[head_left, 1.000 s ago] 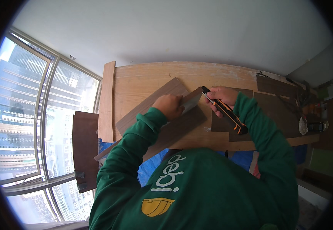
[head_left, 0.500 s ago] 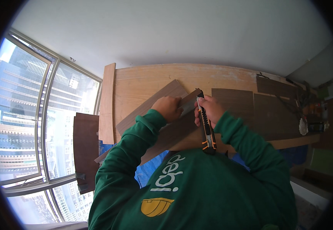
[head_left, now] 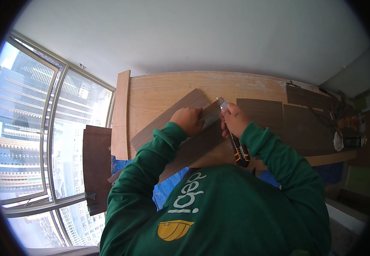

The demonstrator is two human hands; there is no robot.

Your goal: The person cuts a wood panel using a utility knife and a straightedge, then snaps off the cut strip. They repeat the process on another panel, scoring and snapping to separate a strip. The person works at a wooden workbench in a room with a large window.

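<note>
Trimming seemingly unfinished, the left hand (head_left: 188, 121) clasps a narrow brown wood-grain strip (head_left: 212, 107), the right hand (head_left: 236, 122) a black-and-orange utility knife (head_left: 238, 150).

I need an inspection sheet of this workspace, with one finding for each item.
Surface: wooden table, pale scuffs along its far edge.
Things in hand: slanting brown strip; black-and-orange utility knife, blade at the strip's far end.
Clutter: brown panels and white lump toward the right.
Hands: left hand grips the strip; right hand holds the knife.
Cables: dark strands at right, too dim to identify.
Surroundings: window on the left, pale wall beyond, blue sheeting below.
</note>
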